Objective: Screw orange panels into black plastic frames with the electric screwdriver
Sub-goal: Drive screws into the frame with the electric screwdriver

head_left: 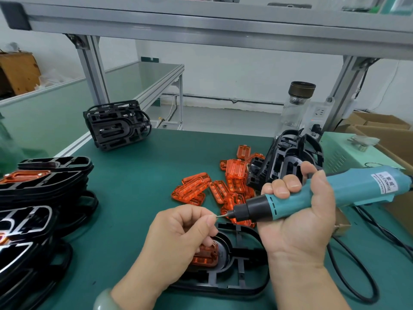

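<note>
Fingers (199,214) of left hand (183,231) pinched bit (222,214) tip; right hand (299,211) gripped electric screwdriver (339,190), teal body, black nose, long axis near level, pointing left. Below, orange panel (205,256) sat in black frame (243,280), flat on green desk (138,198).

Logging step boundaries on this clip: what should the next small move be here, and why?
Probably seat the screw on the tip of the electric screwdriver: the left hand pinches it just beside that tip, and the right hand grips the tool nearly level. The orange panel already lies in the black frame below, waiting.
</note>
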### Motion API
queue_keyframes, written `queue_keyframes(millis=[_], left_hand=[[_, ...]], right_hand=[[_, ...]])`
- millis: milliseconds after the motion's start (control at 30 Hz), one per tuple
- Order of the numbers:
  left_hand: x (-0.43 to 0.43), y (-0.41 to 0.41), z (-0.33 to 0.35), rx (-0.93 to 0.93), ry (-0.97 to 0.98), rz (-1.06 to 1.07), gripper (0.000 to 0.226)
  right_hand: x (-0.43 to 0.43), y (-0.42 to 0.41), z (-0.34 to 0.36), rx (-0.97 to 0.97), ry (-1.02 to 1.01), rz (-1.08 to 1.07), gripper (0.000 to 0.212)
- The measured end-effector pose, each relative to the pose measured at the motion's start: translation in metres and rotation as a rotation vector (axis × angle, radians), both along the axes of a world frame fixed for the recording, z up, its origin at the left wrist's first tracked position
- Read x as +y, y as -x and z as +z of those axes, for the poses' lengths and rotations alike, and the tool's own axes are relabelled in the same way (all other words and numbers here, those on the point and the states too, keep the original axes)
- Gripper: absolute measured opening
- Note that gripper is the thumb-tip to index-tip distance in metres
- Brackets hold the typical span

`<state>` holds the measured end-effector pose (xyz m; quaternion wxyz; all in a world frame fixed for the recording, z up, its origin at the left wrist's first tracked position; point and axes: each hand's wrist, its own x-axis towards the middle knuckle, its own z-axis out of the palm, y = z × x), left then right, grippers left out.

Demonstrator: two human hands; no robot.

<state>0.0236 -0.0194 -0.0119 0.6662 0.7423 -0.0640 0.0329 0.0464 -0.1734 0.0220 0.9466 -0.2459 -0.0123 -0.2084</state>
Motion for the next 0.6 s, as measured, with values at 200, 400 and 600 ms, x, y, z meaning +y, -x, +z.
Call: queue_keyframes(millis=[200, 400, 600], left_hand=[[0.0073, -0.0002, 0.0011, 0.011, -0.02, -0.039, 0.021], [0.0061, 0.0013, 0.0023, 0.004, -0.015, -0.039, 0.024], [0.0075, 0.001, 0.0028, 0.016, 0.039, -0.075, 0.019]], right_hand=[[-0.0006, -0.0047, -0.01, -0.099, 0.021, 0.053, 0.018], [0.0018, -0.0036, -0.0085, -0.125, 0.065, 0.05, 0.02], [0.0001, -0.0043, -0.0082, -0.131, 0.04, 0.051, 0.021]])
